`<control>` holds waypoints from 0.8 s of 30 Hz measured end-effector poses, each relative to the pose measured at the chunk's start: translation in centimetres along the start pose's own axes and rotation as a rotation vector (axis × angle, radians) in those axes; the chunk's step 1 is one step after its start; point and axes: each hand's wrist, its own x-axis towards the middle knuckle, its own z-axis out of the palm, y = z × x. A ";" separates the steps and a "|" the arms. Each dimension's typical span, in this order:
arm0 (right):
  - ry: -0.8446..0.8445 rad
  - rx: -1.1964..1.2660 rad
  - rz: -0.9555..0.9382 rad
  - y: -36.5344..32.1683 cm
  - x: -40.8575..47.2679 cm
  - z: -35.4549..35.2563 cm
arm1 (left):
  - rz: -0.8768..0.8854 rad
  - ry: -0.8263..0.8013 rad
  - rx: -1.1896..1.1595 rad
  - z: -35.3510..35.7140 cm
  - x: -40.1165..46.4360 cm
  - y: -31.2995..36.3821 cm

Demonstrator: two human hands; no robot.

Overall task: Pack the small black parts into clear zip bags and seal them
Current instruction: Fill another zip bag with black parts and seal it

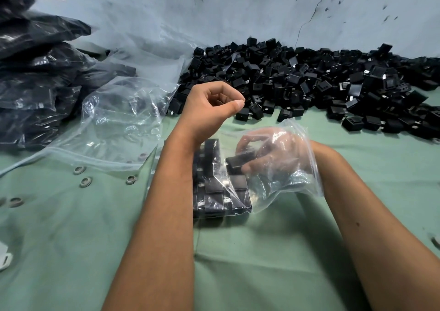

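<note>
Right hand: the right hand was inside the clear zip bag, its grip closed around one black part.
Left hand: the left hand was raised above the bag, thumb and forefinger pinching what seemed to be the edge of the bag mouth to hold it up; the film there was hard to see.
Packed parts: rows of black parts lay flat at the bag bottom, left of and below the right hand.
Key relation: the held part lay with its long axis across, just above the packed rows, so the right hand was nearer.
Supply: a loose pile of parts lay far on the green bench.
Finished: filled bags were stacked at left.
</note>
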 end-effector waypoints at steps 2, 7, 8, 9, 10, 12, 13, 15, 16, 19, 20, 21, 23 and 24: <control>0.023 -0.045 0.002 -0.4 -0.2 0.0 | 0.000 -0.002 -0.001 0.0 0.0 0.0; 0.116 -0.165 0.091 0.4 -0.9 -1.4 | -0.014 0.004 0.007 0.0 -0.1 -0.2; 0.110 -0.154 0.114 0.5 -0.9 -1.5 | -0.020 0.008 0.010 0.0 -0.1 -0.3; 0.098 -0.144 0.132 0.7 -0.9 -1.5 | -0.024 0.012 0.012 -0.1 -0.1 -0.4; 0.097 -0.137 0.144 0.8 -0.8 -1.4 | -0.026 0.014 0.013 -0.1 -0.1 -0.4; 0.143 -0.163 0.158 0.9 -0.6 -1.0 | -0.026 0.014 0.014 -0.1 -0.1 -0.4; 0.186 -0.209 0.165 0.9 -0.5 -0.8 | -0.026 0.013 0.015 -0.1 -0.1 -0.4; 0.238 -0.296 0.189 0.9 -0.4 -0.6 | -0.029 0.012 0.022 -0.1 -0.2 -0.3; 0.244 -0.314 0.199 0.8 -0.5 -0.5 | -0.031 0.012 0.024 -0.1 -0.2 -0.3; 0.194 -0.212 0.227 0.0 -0.4 -0.8 | -0.038 0.015 0.022 0.0 -0.2 -0.3; 0.174 -0.200 0.230 -0.2 -0.4 -1.0 | -0.042 0.015 0.019 0.0 -0.2 -0.2; 0.174 -0.216 0.226 -0.5 -0.3 -1.0 | -0.045 0.016 0.017 0.0 -0.3 -0.2; 0.174 -0.246 0.200 -1.0 -0.3 -0.9 | -0.048 0.017 0.018 0.0 -0.3 -0.3; 0.179 -0.249 0.193 -1.2 -0.3 -0.7 | -0.047 0.017 0.019 0.0 -0.3 -0.2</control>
